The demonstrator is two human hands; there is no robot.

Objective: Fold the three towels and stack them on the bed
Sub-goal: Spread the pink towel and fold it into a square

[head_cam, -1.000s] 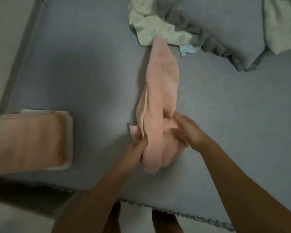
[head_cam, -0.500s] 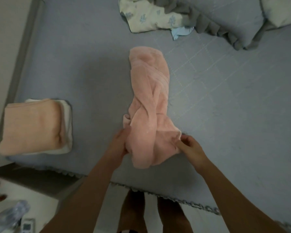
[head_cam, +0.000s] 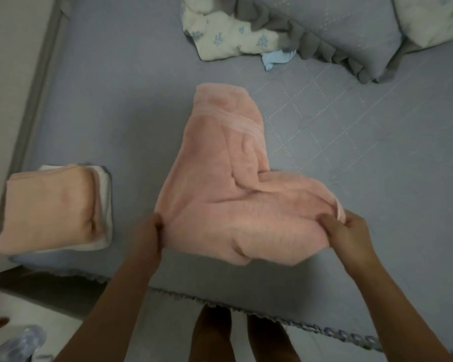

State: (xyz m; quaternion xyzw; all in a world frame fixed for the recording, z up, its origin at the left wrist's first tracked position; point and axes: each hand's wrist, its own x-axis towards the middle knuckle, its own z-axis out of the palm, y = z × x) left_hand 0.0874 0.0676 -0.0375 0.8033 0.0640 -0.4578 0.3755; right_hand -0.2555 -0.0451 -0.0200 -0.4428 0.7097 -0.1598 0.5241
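Grey-blue bed below, ruffled pillow at far edge. Pink towel spread mid-bed, rumpled. Folded stack at left, pink over white. Left hand pinching towel's near-left corner; right hand pinching near-right edge.

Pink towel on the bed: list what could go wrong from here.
1. The pink towel is bunched and twisted beyond the hands, left hand and right hand; folding now may trap creases.
2. Its near edge lies close to the bed edge; it could slip off.
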